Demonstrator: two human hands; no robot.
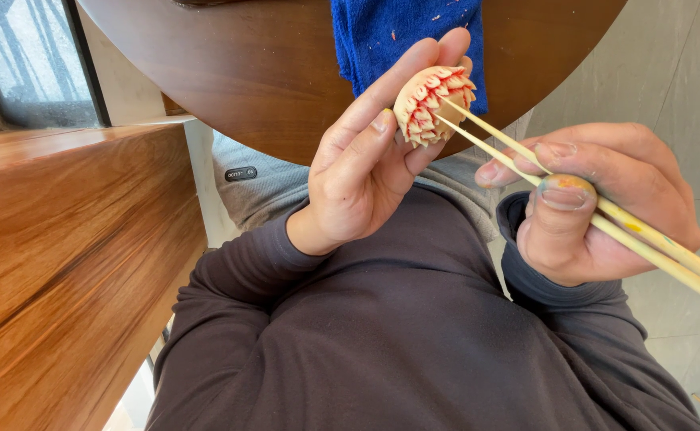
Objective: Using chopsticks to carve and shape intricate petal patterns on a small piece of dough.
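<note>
The left hand (358, 172) is cradling a small round dough piece (432, 104), pale, with rows of little pointed petal-like flaps edged in red. Thumb and fingers are wrapping around its back and sides, patterned face turned toward the right hand. The dough piece is being held up in the air in front of the person's chest, just below the edge of a round dark wooden table (246, 72).

The right hand (597, 207) is pinching a pair of thin bamboo sticks (605, 211) like chopsticks, thumb pressing on top, fingers curled underneath. The thumbnail is showing smears of coloured stain. The stick tips are touching the dough at its lower right edge, right at the petal rows.

A blue cloth (390, 32) is hanging over the table edge behind the dough. A wooden ledge (63, 239) is running along the left side. The person is wearing a dark long-sleeved top (398, 335).

Step in hand, by my read: the petals are being pinched or lifted with the stick tips, and most of the visible face is already covered in rows. The next move likely calls for a light, steady squeeze of the tips on a fresh spot, with the left hand turning the piece slightly; too much pressure would probably tear or flatten the soft flaps.
</note>
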